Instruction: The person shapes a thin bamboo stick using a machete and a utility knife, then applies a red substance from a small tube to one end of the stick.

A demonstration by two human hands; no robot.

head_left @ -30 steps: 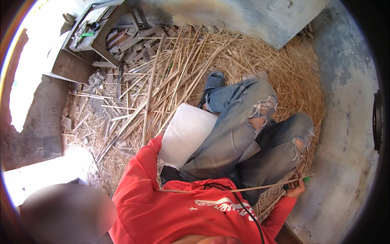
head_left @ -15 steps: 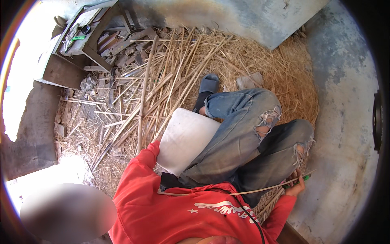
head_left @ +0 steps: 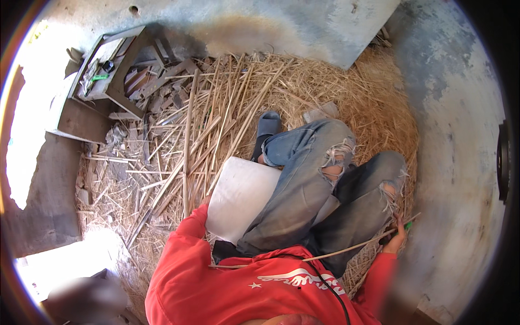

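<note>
My right hand (head_left: pixel 399 238) is closed beside my right knee, around a thin pale strip of wood or cane (head_left: pixel 346 250). The strip runs slantwise across my lap to my red sweatshirt. A small green piece (head_left: pixel 408 226) shows at the same hand; what it belongs to is hidden. At the left edge of a white sheet or board (head_left: pixel 241 197) is my left hand (head_left: pixel 206 201), with only a little of it visible and its fingers hidden. The white piece leans against my left thigh.
Long split sticks (head_left: pixel 187 141) lie over loose straw (head_left: pixel 374 92) ahead of me. A broken wooden cabinet (head_left: pixel 81 116) stands at the far left with a green object (head_left: pixel 99 77) on it. The wall (head_left: pixel 455 162) rises close on my right. Something dark and blurred is at lower left.
The view has shifted, so the cabinet and sticks sit lower. My right hand has moved slightly forward with the strip. My left hand stays by the white piece.
</note>
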